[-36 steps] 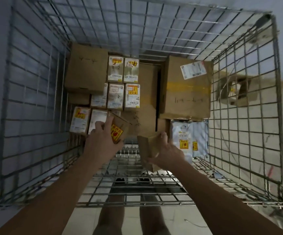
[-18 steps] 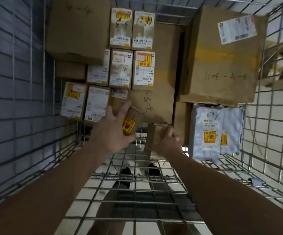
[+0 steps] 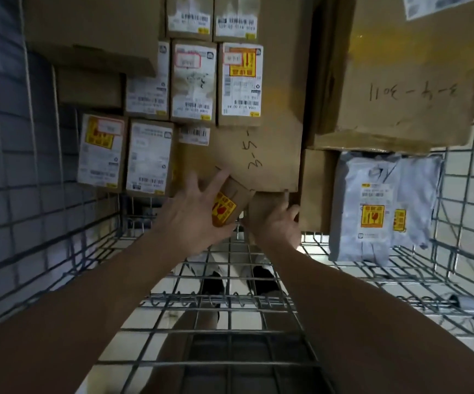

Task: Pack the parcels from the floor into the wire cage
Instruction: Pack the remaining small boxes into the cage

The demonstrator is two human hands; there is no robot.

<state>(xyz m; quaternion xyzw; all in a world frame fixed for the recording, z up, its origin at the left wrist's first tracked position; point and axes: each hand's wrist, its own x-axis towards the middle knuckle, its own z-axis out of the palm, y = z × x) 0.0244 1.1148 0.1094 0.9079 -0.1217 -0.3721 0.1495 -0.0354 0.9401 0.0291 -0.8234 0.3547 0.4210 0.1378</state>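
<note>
Inside the wire cage, the far end is already well stocked: large cardboard boxes, a row of small labelled boxes and grey mailer bags, while the near mesh floor lies bare. The left hand grips a small box with a yellow sticker, the right hand a plain brown box, both at the stack's near edge. Packing appears partly done; any parcels left outside are out of view.

Both bare forearms reach forward and converge, left hand fingers spread with thumb hooked round a small box, right hand just beside it, fingers curled on the near edge of a plain box.
</note>
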